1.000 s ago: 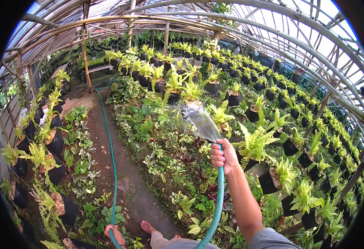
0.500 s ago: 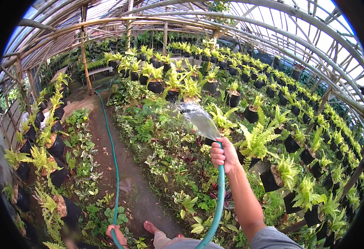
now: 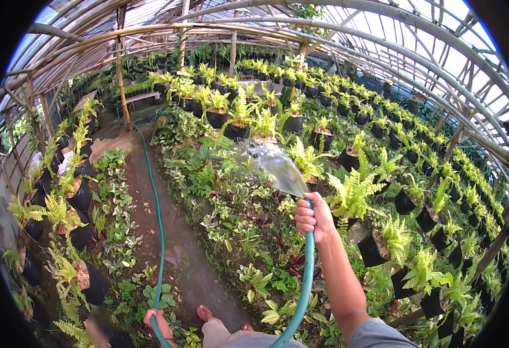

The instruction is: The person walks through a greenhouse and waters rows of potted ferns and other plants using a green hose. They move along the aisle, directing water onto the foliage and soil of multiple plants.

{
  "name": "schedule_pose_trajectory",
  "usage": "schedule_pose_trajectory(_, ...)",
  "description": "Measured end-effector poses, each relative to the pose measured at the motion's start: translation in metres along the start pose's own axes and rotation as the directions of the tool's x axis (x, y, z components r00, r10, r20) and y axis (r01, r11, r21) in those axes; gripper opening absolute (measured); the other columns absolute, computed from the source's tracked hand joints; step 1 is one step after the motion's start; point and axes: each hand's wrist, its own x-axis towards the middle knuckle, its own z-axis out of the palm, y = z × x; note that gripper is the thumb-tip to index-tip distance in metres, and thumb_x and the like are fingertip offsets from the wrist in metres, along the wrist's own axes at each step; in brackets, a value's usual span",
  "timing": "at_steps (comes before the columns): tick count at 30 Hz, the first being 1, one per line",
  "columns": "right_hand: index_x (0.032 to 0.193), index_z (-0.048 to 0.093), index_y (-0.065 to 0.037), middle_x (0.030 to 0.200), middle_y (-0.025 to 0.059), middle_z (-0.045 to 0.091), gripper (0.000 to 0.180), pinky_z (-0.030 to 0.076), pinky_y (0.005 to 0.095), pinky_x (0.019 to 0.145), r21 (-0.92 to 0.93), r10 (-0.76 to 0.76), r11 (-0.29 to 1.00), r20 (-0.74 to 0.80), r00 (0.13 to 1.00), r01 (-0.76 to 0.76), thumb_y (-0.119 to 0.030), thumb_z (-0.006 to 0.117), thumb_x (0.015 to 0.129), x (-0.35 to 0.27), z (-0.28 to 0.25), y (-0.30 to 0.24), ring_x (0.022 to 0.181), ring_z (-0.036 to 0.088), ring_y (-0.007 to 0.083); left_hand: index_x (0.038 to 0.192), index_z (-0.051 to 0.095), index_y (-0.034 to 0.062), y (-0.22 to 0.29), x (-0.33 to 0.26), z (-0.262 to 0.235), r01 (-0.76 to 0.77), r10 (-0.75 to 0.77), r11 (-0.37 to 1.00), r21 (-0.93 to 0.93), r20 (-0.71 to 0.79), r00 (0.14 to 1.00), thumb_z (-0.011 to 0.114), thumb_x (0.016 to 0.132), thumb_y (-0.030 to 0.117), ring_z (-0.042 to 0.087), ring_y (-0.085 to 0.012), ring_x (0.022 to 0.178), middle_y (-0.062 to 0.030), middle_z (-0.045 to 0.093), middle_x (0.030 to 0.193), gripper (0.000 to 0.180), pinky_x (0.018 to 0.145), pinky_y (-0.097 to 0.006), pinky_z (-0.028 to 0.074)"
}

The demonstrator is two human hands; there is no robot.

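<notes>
My right hand (image 3: 314, 218) grips the end of a green garden hose (image 3: 305, 281), which curves down along my forearm. A fan of water (image 3: 273, 164) sprays from the hose end up and to the left, over low leafy plants (image 3: 231, 203) and toward potted ferns (image 3: 264, 124). My left hand (image 3: 157, 321) is low at the bottom edge, closed around another stretch of the same hose (image 3: 160, 243), which runs away along the dirt path (image 3: 179, 255).
Rows of ferns in black grow bags (image 3: 404, 203) fill the right side and the back. More bagged ferns (image 3: 80, 197) line the left wall. Bamboo posts (image 3: 121, 75) and an arched bamboo roof (image 3: 324, 29) stand overhead. My foot (image 3: 205, 313) rests on the wet path.
The water spray has swung slightly left and farther out. My left hand has slid a little along the hose at the bottom edge. My right hand stays nearly still.
</notes>
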Motion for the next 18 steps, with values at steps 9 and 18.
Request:
schedule_pose_trajectory(9, 0.06, 0.037, -0.013, 0.046, -0.0043, 0.035, 0.036, 0.028, 0.0221, 0.025, 0.063, -0.018, 0.998, 0.026, 0.999, 0.017, -0.028, 0.044, 0.092, -0.042, -0.022, 0.002, 0.031, 0.031, 0.0063, 0.067, 0.02, 0.0108, -0.004, -0.015, -0.02, 0.03, -0.027, 0.998, -0.046, 0.075, 0.997, 0.054, 0.068, -0.01, 0.023, -0.0116, 0.06, -0.0009, 0.025, 0.065, 0.039, 0.062, -0.025, 0.031)
schedule_pose_trajectory(18, 0.06, 0.039, -0.013, 0.044, -0.0045, 0.034, 0.038, 0.028, 0.0224, 0.025, 0.061, -0.154, 0.985, -0.078, 0.985, 0.159, -0.032, 0.043, 0.092, -0.113, -0.054, 0.004, 0.03, 0.031, 0.0071, 0.065, 0.025, 0.0104, -0.003, -0.025, -0.012, -0.033, 0.041, 0.995, -0.092, 0.084, 0.996, 0.054, 0.068, -0.01, 0.026, -0.0098, 0.061, 0.0008, 0.029, 0.066, 0.036, 0.059, -0.027, 0.029)
